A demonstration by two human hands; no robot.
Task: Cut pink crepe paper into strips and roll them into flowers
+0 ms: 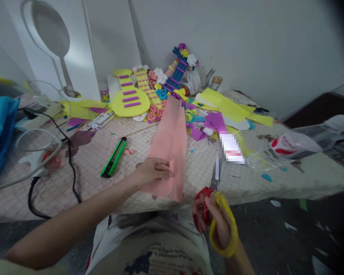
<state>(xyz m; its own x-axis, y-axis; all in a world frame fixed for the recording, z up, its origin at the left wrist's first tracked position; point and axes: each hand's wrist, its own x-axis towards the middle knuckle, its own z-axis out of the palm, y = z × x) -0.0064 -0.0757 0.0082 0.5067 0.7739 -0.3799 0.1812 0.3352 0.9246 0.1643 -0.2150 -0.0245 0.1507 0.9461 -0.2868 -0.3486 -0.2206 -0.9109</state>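
Note:
A long salmon-pink strip of crepe-like paper [167, 133] lies lengthwise before me on the table, one fold standing up along it. My left hand [153, 172] rests on its near part, fingers closed on a small folded piece of the pink paper. In my right hand [213, 215] are scissors [215, 179] with red handles, held just off the table's front edge. Their blades point away from me, right of the strip. Around that hand and wrist hangs a yellow ring [231, 233], like a tape roll.
A green cutter knife [114, 157] lies left of the strip. Yellow guitar shapes [130, 101] and paper flowers [160, 93] stand at the back. Cables [71, 164] run along the left. Yellow sheets [225, 103] and a plastic bag [296, 143] lie to the right.

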